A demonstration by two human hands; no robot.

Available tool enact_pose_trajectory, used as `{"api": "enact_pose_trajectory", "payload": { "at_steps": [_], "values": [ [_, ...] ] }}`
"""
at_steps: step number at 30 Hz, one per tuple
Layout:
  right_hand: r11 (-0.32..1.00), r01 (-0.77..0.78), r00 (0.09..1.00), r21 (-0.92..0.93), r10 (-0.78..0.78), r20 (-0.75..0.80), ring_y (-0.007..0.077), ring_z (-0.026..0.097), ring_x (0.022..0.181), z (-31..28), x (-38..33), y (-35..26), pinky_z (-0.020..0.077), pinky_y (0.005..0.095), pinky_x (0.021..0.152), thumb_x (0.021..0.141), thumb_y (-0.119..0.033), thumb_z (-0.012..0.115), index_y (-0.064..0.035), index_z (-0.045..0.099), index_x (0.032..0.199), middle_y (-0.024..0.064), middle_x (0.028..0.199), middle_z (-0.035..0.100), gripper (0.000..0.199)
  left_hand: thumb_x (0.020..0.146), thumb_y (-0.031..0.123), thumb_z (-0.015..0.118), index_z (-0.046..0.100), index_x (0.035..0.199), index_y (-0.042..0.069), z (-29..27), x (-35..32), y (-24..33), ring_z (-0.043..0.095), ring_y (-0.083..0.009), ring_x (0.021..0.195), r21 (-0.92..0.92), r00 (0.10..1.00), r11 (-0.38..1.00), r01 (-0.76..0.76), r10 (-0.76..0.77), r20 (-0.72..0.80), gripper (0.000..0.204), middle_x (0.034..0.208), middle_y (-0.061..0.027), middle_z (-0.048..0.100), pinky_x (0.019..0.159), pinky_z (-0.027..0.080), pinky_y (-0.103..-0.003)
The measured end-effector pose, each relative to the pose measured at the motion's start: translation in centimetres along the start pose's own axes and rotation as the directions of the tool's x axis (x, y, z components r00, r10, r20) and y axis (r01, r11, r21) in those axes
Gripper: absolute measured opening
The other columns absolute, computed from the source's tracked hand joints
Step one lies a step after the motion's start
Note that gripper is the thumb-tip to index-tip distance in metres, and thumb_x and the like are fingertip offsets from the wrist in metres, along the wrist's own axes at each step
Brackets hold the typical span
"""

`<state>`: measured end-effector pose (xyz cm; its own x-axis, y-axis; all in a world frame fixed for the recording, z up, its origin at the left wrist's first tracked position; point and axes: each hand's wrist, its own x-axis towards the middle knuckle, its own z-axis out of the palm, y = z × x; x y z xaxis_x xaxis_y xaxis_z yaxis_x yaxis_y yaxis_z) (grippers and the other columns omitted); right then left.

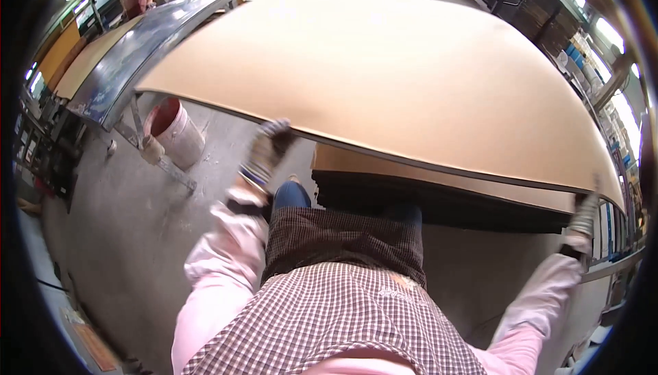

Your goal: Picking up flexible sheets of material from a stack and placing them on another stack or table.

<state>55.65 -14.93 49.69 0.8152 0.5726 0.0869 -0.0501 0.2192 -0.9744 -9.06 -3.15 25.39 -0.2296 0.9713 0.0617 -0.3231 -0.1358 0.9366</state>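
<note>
A wide tan board [384, 67] fills the upper middle of the frame, its far edge lost in glare. The gloved left hand [266, 152] grips its near edge at centre left, fingers curled over the rim; the right hand [586, 216], at far right, holds the same edge, its fingers hard to make out. A stack of boards [439, 193] lies partly hidden beneath. Bare concrete floor [130, 238] opens at lower left, a bucket [176, 130] beside a metal table [137, 53]
</note>
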Motion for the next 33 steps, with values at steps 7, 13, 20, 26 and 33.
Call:
{"api": "enact_pose_trajectory", "payload": {
  "at_steps": [7, 13, 20, 26, 33],
  "values": [
    [0.858, 0.266, 0.898, -0.439, -0.055, 0.436, 0.0154, 0.049, 0.092, 10.2, -6.9, 22.2, 0.0383, 0.0241, 0.086, 0.069, 0.008, 0.050, -0.0018, 0.053, 0.102, 0.0052, 0.101, 0.054, 0.034, 0.066, 0.019, 0.064, 0.056, 0.094, 0.005, 10.8, -1.9, -7.9, 0.053, -0.0185, 0.079, 0.014, 0.973, 0.981, -0.191, 0.187, 0.138, 0.033, 0.083, -0.0085, 0.058, 0.079, 0.040, -0.032],
    [0.920, -0.380, 0.913, -0.091, 0.389, 0.122, 0.0215, 0.050, 0.084, 0.9, 3.6, 30.9, 0.0398, 0.0361, 0.079, 0.066, -0.019, 0.066, -0.0026, 0.057, 0.091, 0.0094, 0.093, 0.055, 0.032, 0.067, 0.011, 0.064, 0.048, 0.104, 0.006, 8.0, -0.4, -13.1, 0.053, -0.0256, 0.086, -0.528, 0.813, 0.739, 0.419, -0.564, -0.145, 0.041, 0.097, -0.0096, 0.054, 0.077, 0.045, -0.039],
    [0.804, -0.586, 0.804, -0.101, 0.592, 0.058, 0.0277, 0.050, 0.088, -1.8, 3.8, 37.0, 0.0413, 0.0404, 0.082, 0.065, -0.015, 0.067, -0.0035, 0.051, 0.100, 0.0124, 0.100, 0.053, 0.041, 0.065, 0.010, 0.065, 0.048, 0.103, 0.002, 5.0, -1.3, -18.1, 0.054, -0.0271, 0.081, -0.323, 0.744, 0.779, 0.538, -0.619, -0.252, 0.042, 0.092, -0.0112, 0.056, 0.072, 0.046, -0.039],
    [0.773, -0.623, 0.774, -0.117, 0.632, 0.051, 0.0267, 0.053, 0.084, 1.1, 2.8, 35.1, 0.0441, 0.0399, 0.079, 0.065, -0.013, 0.067, -0.0039, 0.053, 0.096, 0.0118, 0.095, 0.055, 0.034, 0.064, 0.015, 0.067, 0.048, 0.101, 0.006, 4.3, -0.7, -19.5, 0.054, -0.0249, 0.073, -0.213, 0.621, 0.707, 0.674, -0.699, -0.354, 0.042, 0.086, -0.0097, 0.056, 0.064, 0.045, -0.037],
    [0.669, -0.626, 0.739, -0.401, 0.673, -0.030, 0.0201, 0.047, 0.087, 3.5, 1.1, 33.4, 0.0457, 0.0370, 0.065, 0.066, -0.020, 0.068, -0.0147, 0.052, 0.093, 0.0059, 0.098, 0.052, 0.032, 0.064, 0.018, 0.068, 0.048, 0.101, 0.005, 0.7, -1.1, -21.7, 0.055, -0.0256, 0.073, -0.235, 0.636, 0.696, 0.679, -0.717, -0.286, 0.044, 0.087, -0.0114, 0.056, 0.062, 0.043, -0.040]
  ]
}}
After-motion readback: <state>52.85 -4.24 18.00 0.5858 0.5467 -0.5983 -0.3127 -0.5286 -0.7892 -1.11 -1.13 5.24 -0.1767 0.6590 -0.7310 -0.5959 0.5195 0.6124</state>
